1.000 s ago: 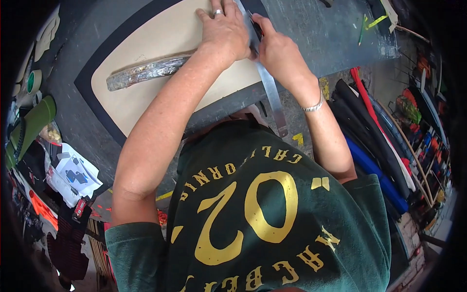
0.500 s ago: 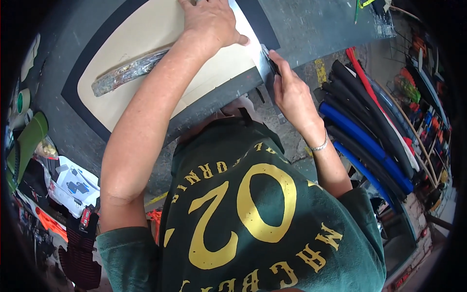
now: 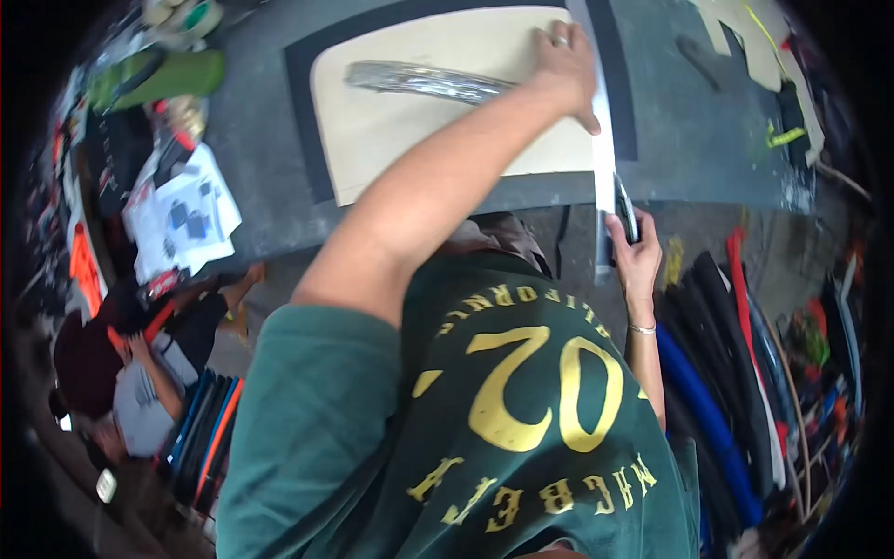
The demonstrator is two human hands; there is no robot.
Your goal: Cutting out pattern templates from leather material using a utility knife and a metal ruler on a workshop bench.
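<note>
My left hand (image 3: pixel 566 79) lies spread on a cream template board (image 3: pixel 410 140), its fingers and thumb at the edge of a long metal ruler (image 3: pixel 603 140). Under the board is a larger black sheet (image 3: pixel 304 93), showing as a border around it. A long bar wrapped in shiny clear film (image 3: pixel 419 82) rests on the board, partly behind my left forearm. Closed round a utility knife (image 3: pixel 626 210), my right hand (image 3: pixel 638 256) is beside the ruler's near end, which juts past the table edge. The knife's tip is close to the sheet's near right corner.
The grey worktable (image 3: pixel 689 140) carries cut scraps (image 3: pixel 754 56) at right and a green roll (image 3: pixel 163 79) at left. Printed papers (image 3: pixel 186 219) lie at its left edge. Black and blue rolls (image 3: pixel 708 401) stand at lower right. Another person (image 3: pixel 149 405) is at lower left.
My view has turned, and the other person has come into it. The knife in my right hand has moved toward me along the ruler. My left hand still presses on the board.
</note>
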